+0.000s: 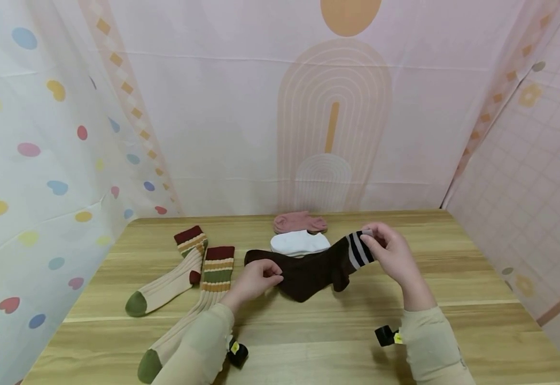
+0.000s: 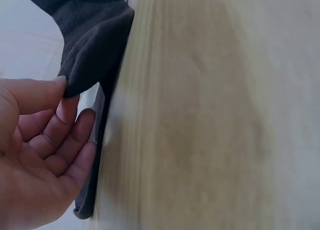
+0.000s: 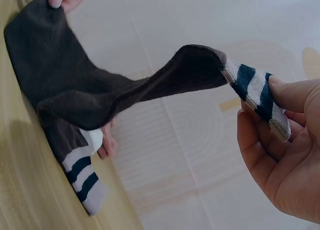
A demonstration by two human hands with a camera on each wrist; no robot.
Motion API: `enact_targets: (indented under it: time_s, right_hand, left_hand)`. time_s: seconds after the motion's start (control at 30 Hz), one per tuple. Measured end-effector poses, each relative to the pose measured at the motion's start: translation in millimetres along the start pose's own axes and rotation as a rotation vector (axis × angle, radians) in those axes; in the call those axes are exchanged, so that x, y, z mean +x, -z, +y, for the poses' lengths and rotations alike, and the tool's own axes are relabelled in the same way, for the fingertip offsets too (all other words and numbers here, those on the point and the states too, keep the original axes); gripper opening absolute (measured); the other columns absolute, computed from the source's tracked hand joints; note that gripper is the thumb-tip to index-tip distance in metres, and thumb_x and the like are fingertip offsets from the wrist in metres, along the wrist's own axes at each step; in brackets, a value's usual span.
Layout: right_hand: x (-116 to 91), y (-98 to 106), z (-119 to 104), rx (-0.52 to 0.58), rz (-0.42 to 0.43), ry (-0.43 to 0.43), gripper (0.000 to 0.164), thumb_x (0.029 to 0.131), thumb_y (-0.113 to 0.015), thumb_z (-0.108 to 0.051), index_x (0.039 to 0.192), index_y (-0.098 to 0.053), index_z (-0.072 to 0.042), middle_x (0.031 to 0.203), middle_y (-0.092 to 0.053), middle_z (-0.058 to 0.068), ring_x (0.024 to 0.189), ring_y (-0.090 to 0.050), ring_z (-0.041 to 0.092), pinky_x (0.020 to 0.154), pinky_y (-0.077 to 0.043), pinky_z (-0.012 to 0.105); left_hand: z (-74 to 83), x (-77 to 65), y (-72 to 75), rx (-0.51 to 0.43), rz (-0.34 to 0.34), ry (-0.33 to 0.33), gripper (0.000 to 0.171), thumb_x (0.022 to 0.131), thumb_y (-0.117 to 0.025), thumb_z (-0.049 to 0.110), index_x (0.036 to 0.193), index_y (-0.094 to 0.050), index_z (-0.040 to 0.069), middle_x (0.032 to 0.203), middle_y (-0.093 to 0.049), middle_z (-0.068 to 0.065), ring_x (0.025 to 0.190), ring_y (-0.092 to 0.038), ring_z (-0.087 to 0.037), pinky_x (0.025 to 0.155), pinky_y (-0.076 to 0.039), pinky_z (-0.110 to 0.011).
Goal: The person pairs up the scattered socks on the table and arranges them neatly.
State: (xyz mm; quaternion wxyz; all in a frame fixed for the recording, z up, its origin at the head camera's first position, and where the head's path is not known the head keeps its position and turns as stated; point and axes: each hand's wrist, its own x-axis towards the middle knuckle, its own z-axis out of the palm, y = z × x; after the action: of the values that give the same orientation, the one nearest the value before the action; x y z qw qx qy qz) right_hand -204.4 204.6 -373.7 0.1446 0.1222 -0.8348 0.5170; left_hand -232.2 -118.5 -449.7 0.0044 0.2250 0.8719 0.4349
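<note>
My left hand (image 1: 256,278) pinches the foot end of a dark brown sock (image 1: 304,275) between thumb and fingers. At its other end, my right hand (image 1: 393,254) grips the striped grey-and-black cuff (image 3: 255,92). The sock stretches between both hands, its middle sagging in the right wrist view. A second dark sock, with a matching striped cuff (image 3: 84,182), lies beneath it on the table; much of this one is hidden. Close behind are white socks (image 1: 299,242), partly covered by the dark pair.
Pink socks (image 1: 299,222) lie by the wooden table's (image 1: 309,342) far edge. To the left are two cream socks, one farther back (image 1: 169,286) and one nearer (image 1: 218,275), partly behind my left arm. Patterned cloth (image 1: 222,123) hangs around the table.
</note>
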Motion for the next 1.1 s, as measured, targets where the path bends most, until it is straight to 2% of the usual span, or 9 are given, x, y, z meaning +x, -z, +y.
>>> enact_targets:
  time_s: [0.2,0.43,0.57,0.83,1.1]
  right_hand:
    - [-2,4,6,-0.028,0.017,-0.019,0.016,0.1,-0.06,-0.009,0.109,-0.064,0.003,0.093,-0.064,0.01,0.078,-0.052,0.01,0.067,-0.044,0.022]
    - [-1,9,8,-0.057,0.028,-0.025,0.018,0.1,-0.059,-0.011,0.111,-0.064,0.003,0.097,-0.066,0.013,0.082,-0.053,0.01,0.07,-0.044,0.022]
    - [0,11,8,-0.065,0.022,-0.044,0.02,0.101,-0.059,-0.013,0.112,-0.064,0.002,0.098,-0.066,0.013,0.083,-0.054,0.011,0.071,-0.045,0.022]
    - [3,8,12,-0.057,-0.006,-0.06,0.019,0.1,-0.06,-0.012,0.111,-0.063,0.003,0.088,-0.062,0.008,0.076,-0.05,0.013,0.065,-0.043,0.024]
    - [3,9,10,-0.057,0.005,-0.073,0.022,0.101,-0.06,-0.016,0.114,-0.064,0.002,0.094,-0.064,0.01,0.08,-0.051,0.015,0.067,-0.044,0.024]
  left_hand:
    - [1.0,1.2,8.9,-0.047,0.068,0.035,0.004,0.091,-0.071,0.008,0.088,-0.068,0.007,0.082,-0.063,0.004,0.078,-0.057,-0.012,0.074,-0.048,-0.03]
    - [11.8,-3.1,38.7,-0.072,0.154,0.082,0.005,0.094,-0.07,0.014,0.093,-0.069,0.009,0.088,-0.066,0.0,0.082,-0.058,-0.015,0.075,-0.047,-0.033]
    - [17.1,-6.2,56.7,-0.083,0.198,0.095,0.012,0.096,-0.068,0.019,0.098,-0.068,0.007,0.089,-0.067,-0.002,0.08,-0.057,-0.017,0.072,-0.046,-0.033]
    - [23.3,-9.3,79.9,-0.123,0.279,0.071,0.013,0.096,-0.068,0.017,0.1,-0.07,0.005,0.087,-0.067,-0.005,0.076,-0.058,-0.02,0.065,-0.047,-0.027]
    - [37.5,-13.0,93.4,-0.143,0.32,0.044,0.018,0.096,-0.069,0.02,0.103,-0.07,0.003,0.087,-0.066,-0.007,0.073,-0.058,-0.017,0.062,-0.051,-0.026]
